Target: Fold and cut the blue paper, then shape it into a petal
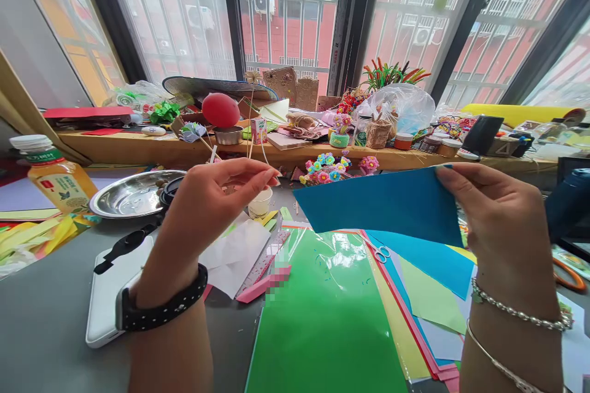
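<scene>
My right hand (500, 206) pinches the upper right corner of a blue strip of paper (378, 202), which hangs in the air with its left end free. Thumb and fingers of my left hand (230, 187) are closed in a pinch, apart from the strip's left end; anything between them is too small to make out. Beneath the strip lies a glossy green sheet (327, 319). Scissors with pale blue handles (381, 253) rest at its upper right, on more coloured paper (433, 295).
A juice bottle (59, 178) and a steel dish (131, 199) stand at left. A white power bank (104, 295) lies by my left wrist. Crafted flowers (325, 169) stand behind the paper. A crowded wooden ledge (290, 152) runs below the windows.
</scene>
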`<action>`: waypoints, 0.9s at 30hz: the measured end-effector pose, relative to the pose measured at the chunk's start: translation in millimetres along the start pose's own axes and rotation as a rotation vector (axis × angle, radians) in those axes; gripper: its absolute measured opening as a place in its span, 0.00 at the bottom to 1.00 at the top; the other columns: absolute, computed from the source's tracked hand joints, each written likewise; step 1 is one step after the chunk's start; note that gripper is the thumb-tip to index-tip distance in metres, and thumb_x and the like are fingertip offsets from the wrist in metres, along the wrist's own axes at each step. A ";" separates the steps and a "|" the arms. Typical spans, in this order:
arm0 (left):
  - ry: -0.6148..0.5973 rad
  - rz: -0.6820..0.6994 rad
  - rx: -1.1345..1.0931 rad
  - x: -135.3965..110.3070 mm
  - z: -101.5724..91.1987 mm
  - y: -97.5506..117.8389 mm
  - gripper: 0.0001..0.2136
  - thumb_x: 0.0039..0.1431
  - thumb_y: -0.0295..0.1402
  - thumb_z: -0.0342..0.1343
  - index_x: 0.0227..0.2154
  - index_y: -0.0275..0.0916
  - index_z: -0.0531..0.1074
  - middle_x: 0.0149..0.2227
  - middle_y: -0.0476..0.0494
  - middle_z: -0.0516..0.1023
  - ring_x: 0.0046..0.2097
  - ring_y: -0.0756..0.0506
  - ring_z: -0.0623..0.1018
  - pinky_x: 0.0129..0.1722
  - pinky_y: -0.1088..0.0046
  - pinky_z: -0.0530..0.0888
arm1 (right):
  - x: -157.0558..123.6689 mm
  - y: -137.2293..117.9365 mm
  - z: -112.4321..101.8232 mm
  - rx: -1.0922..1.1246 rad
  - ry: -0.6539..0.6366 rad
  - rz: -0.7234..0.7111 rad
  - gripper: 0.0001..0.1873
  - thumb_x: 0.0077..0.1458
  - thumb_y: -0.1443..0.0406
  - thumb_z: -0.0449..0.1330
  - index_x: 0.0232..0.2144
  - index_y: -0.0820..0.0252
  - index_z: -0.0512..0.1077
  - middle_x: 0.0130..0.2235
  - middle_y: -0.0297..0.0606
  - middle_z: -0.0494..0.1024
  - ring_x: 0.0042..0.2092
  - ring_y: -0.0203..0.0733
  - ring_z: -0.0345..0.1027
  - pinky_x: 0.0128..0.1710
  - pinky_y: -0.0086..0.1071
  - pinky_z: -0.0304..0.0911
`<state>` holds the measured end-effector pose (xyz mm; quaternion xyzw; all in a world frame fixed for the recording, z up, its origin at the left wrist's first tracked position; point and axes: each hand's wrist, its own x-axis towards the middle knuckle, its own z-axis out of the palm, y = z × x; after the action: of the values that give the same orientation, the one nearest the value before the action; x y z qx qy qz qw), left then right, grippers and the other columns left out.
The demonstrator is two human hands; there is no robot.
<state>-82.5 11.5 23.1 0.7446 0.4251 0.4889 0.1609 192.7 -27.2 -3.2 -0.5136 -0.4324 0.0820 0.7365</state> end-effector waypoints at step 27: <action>-0.392 0.136 0.011 5.5 11.0 -7.1 0.08 0.49 0.38 0.54 0.28 0.42 0.76 0.31 0.50 0.79 0.34 0.48 0.76 0.34 0.78 0.71 | -5.9 -7.9 4.8 -0.002 0.025 -0.043 0.07 0.33 0.64 0.67 0.23 0.54 0.76 0.22 0.30 0.75 0.22 0.31 0.63 0.19 0.26 0.59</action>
<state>-75.4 22.0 16.5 0.8533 0.3371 0.3422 0.2029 183.1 -30.8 0.5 -0.5059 -0.4343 0.0592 0.7429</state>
